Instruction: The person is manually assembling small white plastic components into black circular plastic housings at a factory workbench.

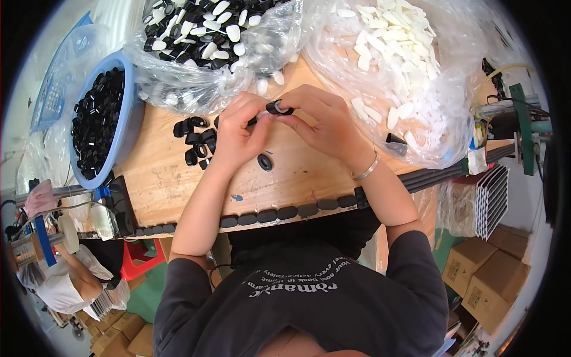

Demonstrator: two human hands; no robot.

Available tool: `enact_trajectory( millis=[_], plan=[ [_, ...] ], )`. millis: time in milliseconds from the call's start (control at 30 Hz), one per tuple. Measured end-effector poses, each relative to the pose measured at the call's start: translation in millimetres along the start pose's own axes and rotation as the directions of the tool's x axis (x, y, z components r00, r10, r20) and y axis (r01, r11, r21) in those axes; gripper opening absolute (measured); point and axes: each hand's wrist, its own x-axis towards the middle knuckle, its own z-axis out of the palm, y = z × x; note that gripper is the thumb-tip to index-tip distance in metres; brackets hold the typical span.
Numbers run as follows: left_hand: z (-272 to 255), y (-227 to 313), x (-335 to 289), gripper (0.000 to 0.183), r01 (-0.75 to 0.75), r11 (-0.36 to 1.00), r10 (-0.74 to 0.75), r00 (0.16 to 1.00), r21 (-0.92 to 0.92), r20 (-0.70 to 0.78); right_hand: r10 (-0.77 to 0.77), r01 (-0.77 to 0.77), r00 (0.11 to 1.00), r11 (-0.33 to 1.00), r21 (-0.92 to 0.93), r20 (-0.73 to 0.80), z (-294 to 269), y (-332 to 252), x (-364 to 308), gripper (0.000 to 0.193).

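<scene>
Head view: over the surface [309,172], away from its near edge, right hand [327,126] pinches a black ring [272,108]; left hand [239,126] beside it, grip unclear.

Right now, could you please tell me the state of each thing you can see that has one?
Right hand: closed, pinching a black part
Left hand: curled close beside it, grip unclear
Black part: held
Blue basin: uncovered, filled with small black pieces
Left plastic bag: open, holding mixed black and white pieces
Right plastic bag: open, holding white pieces
Loose black piece: lying on the table
</scene>
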Motion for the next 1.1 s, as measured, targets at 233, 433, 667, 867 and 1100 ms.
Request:
enact_trajectory(
  millis=[233,433,667,867,1100],
  plan=[
    [-13.5,-3.2,4.8,0.021,-0.021,0.996,0.007,0.986,0.082,0.166,0.018,-0.016,0.999,1.0,-0.026,0.045,1.2,0.8,-2.0,0.019],
    [3.7,2.8,1.9,0.045,-0.112,0.975,0.121,0.992,0.191,-0.034,0.057,-0.062,0.997,0.993,-0.102,-0.047,4.6,-0.2,-4.4,0.021],
    [7.4,0.3,-2.6,0.045,-0.056,0.984,0.066,0.996,0.167,-0.061,0.046,-0.056,0.997,0.977,-0.206,-0.055,9.7,-5.2,-5.5,0.027],
    [12.0,-8.1,-2.0,0.036,0.095,0.987,-0.102,0.993,-0.128,-0.052,0.052,-0.082,0.99,0.968,-0.236,-0.131,13.4,-4.2,-5.6,0.03],
    [8.0,-6.7,-0.6,0.018,0.083,0.991,-0.082,0.997,-0.107,0.009,0.152,-0.159,0.984,0.984,-0.081,-0.094,8.0,0.5,-7.8,0.03]
  ],
)
